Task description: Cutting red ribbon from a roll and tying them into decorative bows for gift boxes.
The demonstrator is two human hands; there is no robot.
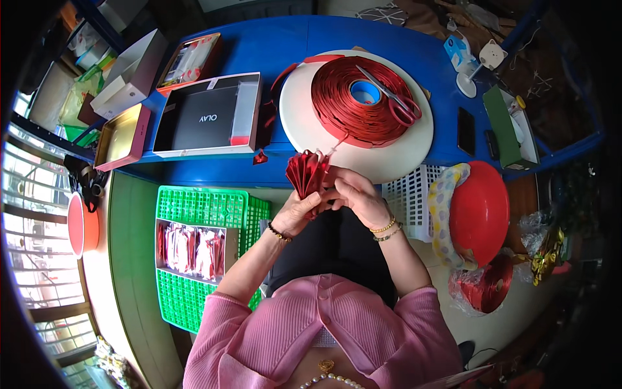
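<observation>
A shiny red pleated ribbon (304, 174) fans upward in front of my lap. My left hand (297, 211) is closed around its lower end. Close against its right side is my right hand (356, 196), fingers curled and partly hidden behind one another; what they pinch, if anything, does not show. Just beyond the hands, a large roll of red ribbon (337, 97) lies on a round white board (295, 129). A pair of scissors (395, 97) with dark red handles rests on the roll, across its blue core (365, 93).
The blue table (285, 39) carries an open box (208, 117), a pink-gold tray (123, 137), a phone (466, 129) and a green box (505, 123). Below stand a green crate (201, 201) with a box of red packets (194, 249), a white basket (408, 194) and a red basin (479, 214).
</observation>
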